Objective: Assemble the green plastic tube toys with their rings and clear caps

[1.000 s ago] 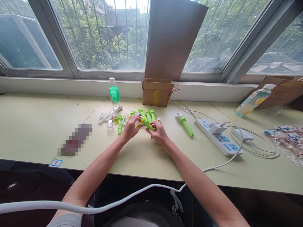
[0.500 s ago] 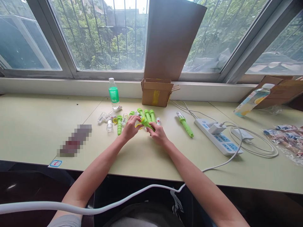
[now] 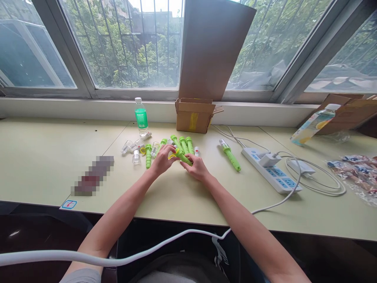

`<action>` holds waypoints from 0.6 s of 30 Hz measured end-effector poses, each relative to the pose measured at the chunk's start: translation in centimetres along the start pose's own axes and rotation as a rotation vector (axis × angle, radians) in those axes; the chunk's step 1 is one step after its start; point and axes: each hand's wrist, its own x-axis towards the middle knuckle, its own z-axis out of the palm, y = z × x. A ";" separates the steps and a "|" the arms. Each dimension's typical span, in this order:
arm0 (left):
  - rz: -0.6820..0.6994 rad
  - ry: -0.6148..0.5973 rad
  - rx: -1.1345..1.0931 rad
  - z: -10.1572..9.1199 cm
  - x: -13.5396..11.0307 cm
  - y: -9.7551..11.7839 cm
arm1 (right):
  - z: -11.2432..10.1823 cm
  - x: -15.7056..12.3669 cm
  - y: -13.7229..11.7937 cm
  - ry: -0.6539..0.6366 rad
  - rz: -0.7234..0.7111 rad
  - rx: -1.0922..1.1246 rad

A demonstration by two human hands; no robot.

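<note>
My right hand (image 3: pixel 196 168) is closed around the lower end of a green ribbed plastic tube (image 3: pixel 183 158), held tilted just above the table. At the tube's upper end, my left hand (image 3: pixel 163 160) pinches a yellow ring (image 3: pixel 173 155); whether ring and tube are joined is hidden by the fingers. Behind my hands lie several similar green tubes (image 3: pixel 183 144). Another green tube (image 3: pixel 148 156) with a yellow ring beside it rests left of my left hand, near several clear plastic caps (image 3: pixel 136 158). A small clear piece with a red mark (image 3: pixel 196 151) stands just beyond my right hand.
A green tube with a clear top (image 3: pixel 230 155) lies to the right, before a white power strip (image 3: pixel 272 171) with cables. A green-labelled bottle (image 3: pixel 141 118) and a cardboard box (image 3: pixel 194 116) stand at the back. A white cable (image 3: pixel 147 252) crosses in front of me.
The held green tube has turned slightly, and its yellow ring shows more clearly between my hands. My right hand's fingers have shifted a little to the left along it.
</note>
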 end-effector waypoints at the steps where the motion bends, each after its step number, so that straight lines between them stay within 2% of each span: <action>1: 0.001 0.001 -0.002 0.0 0.0 0.0 | 0.0 0.0 0.1 0.008 -0.009 -0.005; 12: -0.026 -0.014 -0.044 0.0 0.0 -0.6 | 0.1 0.0 0.0 -0.025 0.053 0.193; 15: -0.015 -0.009 -0.024 0.0 -0.1 -0.7 | 0.1 0.0 0.0 -0.036 0.040 0.182; 18: -0.007 -0.003 -0.006 0.0 -0.2 -0.7 | 0.0 0.2 0.4 0.001 -0.014 0.053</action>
